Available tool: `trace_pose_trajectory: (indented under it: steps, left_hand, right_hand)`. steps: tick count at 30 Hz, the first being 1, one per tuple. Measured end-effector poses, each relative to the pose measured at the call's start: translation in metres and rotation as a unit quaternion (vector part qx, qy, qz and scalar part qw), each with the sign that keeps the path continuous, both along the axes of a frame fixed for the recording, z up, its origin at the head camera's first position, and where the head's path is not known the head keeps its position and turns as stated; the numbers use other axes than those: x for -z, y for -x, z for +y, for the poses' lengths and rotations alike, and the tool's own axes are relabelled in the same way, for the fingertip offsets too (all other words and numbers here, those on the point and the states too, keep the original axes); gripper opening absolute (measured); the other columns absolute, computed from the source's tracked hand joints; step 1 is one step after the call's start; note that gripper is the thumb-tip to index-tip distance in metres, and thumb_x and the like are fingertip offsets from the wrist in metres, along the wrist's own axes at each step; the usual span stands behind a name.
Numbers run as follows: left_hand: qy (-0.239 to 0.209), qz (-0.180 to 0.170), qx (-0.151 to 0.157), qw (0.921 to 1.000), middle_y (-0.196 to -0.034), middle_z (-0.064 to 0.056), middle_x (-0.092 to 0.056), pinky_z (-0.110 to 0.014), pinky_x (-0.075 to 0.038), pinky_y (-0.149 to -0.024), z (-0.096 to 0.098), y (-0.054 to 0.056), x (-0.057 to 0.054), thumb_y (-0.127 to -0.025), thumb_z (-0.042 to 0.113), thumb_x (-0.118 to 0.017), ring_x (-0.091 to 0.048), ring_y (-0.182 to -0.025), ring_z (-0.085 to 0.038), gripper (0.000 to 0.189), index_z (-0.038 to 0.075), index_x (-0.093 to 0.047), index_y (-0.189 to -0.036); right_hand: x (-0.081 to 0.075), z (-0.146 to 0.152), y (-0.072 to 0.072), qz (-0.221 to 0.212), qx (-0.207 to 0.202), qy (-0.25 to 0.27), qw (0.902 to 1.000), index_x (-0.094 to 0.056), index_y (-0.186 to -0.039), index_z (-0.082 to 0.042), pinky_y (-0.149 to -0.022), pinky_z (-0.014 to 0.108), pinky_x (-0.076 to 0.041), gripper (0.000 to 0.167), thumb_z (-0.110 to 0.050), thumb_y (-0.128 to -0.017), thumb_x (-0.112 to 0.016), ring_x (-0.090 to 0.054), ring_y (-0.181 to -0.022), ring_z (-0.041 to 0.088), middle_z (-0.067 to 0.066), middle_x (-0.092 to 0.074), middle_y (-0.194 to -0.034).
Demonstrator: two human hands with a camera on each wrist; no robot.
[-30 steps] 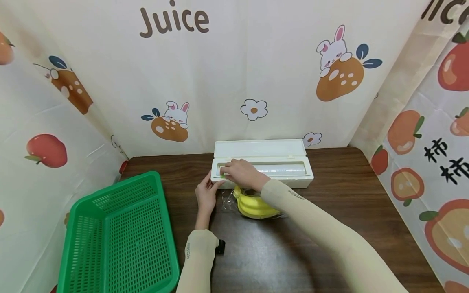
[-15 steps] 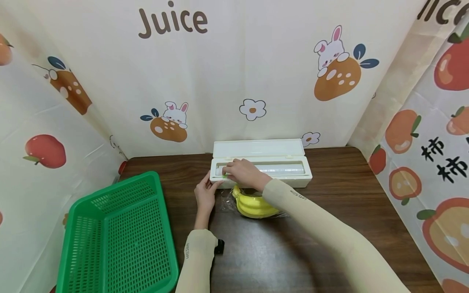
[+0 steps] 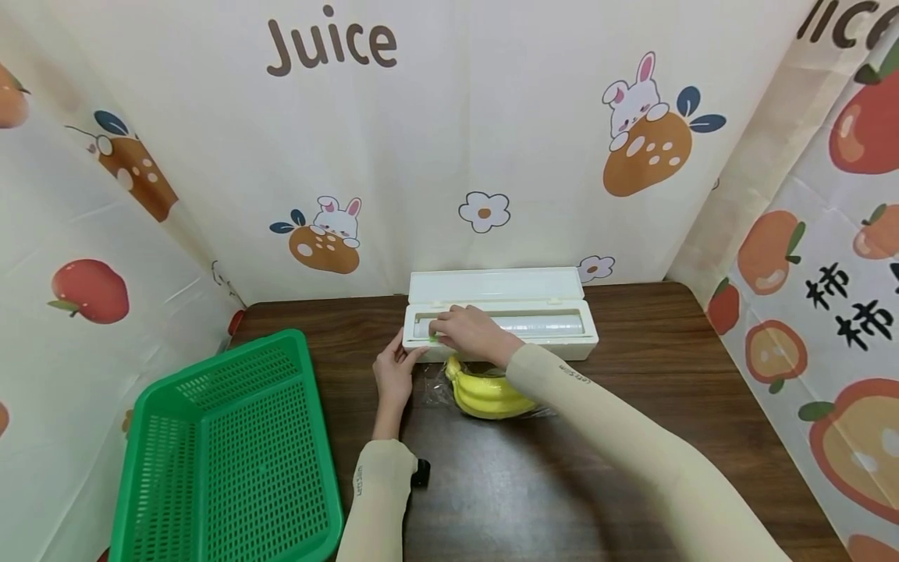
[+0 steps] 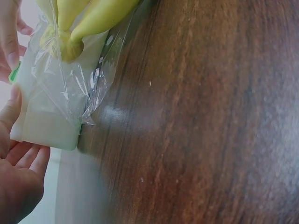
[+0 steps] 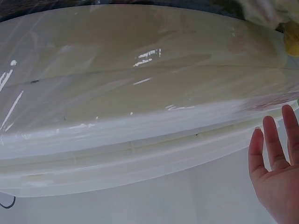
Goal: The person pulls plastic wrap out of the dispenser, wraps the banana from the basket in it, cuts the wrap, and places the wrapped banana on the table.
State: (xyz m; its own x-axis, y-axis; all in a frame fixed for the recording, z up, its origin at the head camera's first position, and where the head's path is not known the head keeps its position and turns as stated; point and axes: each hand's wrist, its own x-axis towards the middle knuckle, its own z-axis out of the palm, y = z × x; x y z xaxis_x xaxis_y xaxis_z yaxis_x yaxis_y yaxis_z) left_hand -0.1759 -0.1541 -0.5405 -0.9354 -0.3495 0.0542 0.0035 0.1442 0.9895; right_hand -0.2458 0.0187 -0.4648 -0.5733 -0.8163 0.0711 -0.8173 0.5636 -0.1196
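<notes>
A white cling film dispenser [image 3: 562,349] stands at the back of the table, its lid raised, a film roll [image 3: 541,324] inside. My left hand [image 3: 393,378] grips its left end, thumb on the front. Along the front edge my right hand [image 3: 472,334] pinches a small green slide cutter [image 4: 15,73] left of the dispenser's middle; the left wrist view shows thumb and finger at it. In front lies a bunch of bananas [image 3: 488,396], partly behind my right forearm. Clear film [image 4: 65,88] spreads around the bananas and over the dispenser's front.
A green slotted basket [image 3: 260,460] stands at the left of the dark wooden table [image 3: 485,499]. A printed curtain [image 3: 421,140] hangs close behind the dispenser and along both sides.
My right hand has slid slightly to the right along the dispenser's front edge with the green slide cutter. My left hand keeps its grip on the left end; the bananas stay put.
</notes>
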Motion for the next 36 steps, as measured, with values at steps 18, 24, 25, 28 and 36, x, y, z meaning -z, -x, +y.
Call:
trace_pose_trajectory:
  steps: [18,24,25,28,36]
  left_hand:
    - [-0.009,-0.005,-0.007,0.9999,-0.143,-0.027,-0.061,-0.021,-0.056,-0.096,0.001,0.000,-0.003,-0.091,0.003,-0.081,-0.062,-0.133,-0.034,0.061,-0.004,-0.058,-0.146]
    - [-0.009,-0.005,-0.005,0.9999,-0.143,-0.027,-0.061,-0.022,-0.056,-0.097,0.000,0.000,-0.002,-0.091,0.003,-0.081,-0.061,-0.133,-0.035,0.061,-0.004,-0.057,-0.147]
    - [-0.008,-0.004,-0.005,0.9999,-0.143,-0.027,-0.061,-0.022,-0.056,-0.098,0.000,0.000,-0.002,-0.091,0.003,-0.081,-0.061,-0.134,-0.035,0.061,-0.004,-0.057,-0.147]
    - [-0.007,-0.004,-0.005,1.0000,-0.142,-0.027,-0.061,-0.023,-0.056,-0.098,0.001,0.000,-0.002,-0.091,0.003,-0.081,-0.061,-0.133,-0.035,0.060,-0.004,-0.058,-0.146]
    - [-0.015,-0.005,-0.007,0.9998,-0.143,-0.027,-0.060,-0.023,-0.055,-0.099,0.002,0.000,-0.003,-0.091,0.001,-0.081,-0.060,-0.134,-0.036,0.060,-0.004,-0.058,-0.146]
  right_hand:
    - [-0.005,0.006,-0.003,-0.008,0.005,0.002,1.0000,-0.074,-0.119,-0.016,-0.088,0.045,-0.060,0.015,-0.019,-0.106,-0.067,-0.070,-0.109,0.027,0.004,-0.076,-0.122]
    - [-0.006,0.008,-0.004,-0.008,0.006,0.003,0.9999,-0.074,-0.119,-0.016,-0.088,0.044,-0.060,0.015,-0.019,-0.106,-0.066,-0.070,-0.108,0.027,0.004,-0.076,-0.122]
    - [-0.006,0.008,-0.004,-0.007,0.006,0.003,1.0000,-0.074,-0.119,-0.016,-0.088,0.044,-0.060,0.015,-0.019,-0.106,-0.066,-0.070,-0.108,0.027,0.004,-0.076,-0.122]
    - [-0.005,0.010,-0.005,-0.005,0.005,0.006,1.0000,-0.074,-0.119,-0.016,-0.087,0.043,-0.060,0.015,-0.018,-0.106,-0.067,-0.070,-0.107,0.027,0.004,-0.076,-0.122]
    - [-0.004,0.012,-0.004,0.000,0.004,0.009,1.0000,-0.074,-0.119,-0.016,-0.086,0.043,-0.061,0.015,-0.018,-0.105,-0.067,-0.071,-0.106,0.027,0.004,-0.077,-0.121]
